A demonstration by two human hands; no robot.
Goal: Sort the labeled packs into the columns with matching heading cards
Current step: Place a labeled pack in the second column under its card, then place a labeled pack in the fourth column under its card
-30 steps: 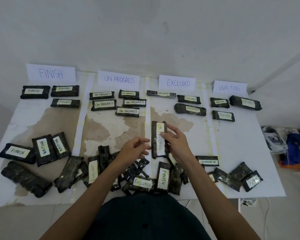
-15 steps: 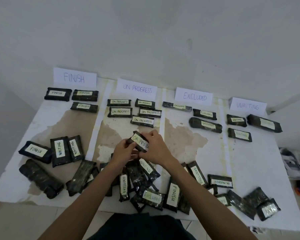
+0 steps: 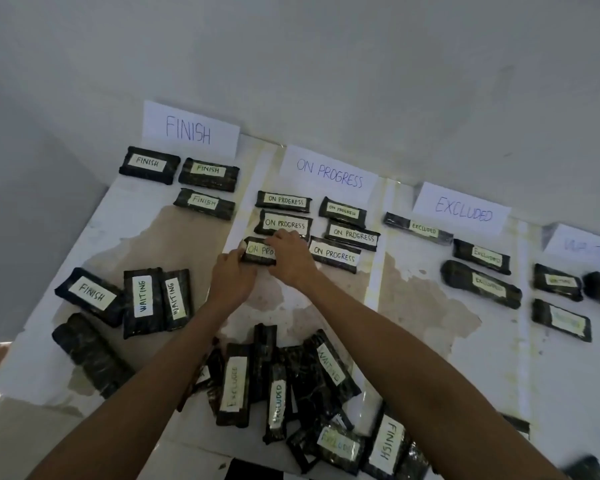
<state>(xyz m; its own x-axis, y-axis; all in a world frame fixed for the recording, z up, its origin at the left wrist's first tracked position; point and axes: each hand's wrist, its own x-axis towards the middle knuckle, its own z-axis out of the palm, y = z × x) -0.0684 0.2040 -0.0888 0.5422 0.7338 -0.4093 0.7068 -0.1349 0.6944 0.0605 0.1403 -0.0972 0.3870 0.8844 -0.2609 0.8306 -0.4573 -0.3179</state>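
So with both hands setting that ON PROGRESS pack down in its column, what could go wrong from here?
The right hand lies against the ON PROGRESS pack above and could nudge it as it withdraws. The held pack, gripped also by the left hand, sits at the column's left edge and may end up straddling the dividing strip toward FINISH.

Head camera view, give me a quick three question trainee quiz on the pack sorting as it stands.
1. True or false: both hands are on one pack.
2. Which heading card tops the column where that pack sits? A FINISH, B ON PROGRESS, C EXCLUDED
3. How many packs lie sorted under the FINISH card?

Key:
1. True: left hand and right hand hold the ON PROGRESS pack.
2. B, the ON PROGRESS card.
3. Three, below the FINISH card.
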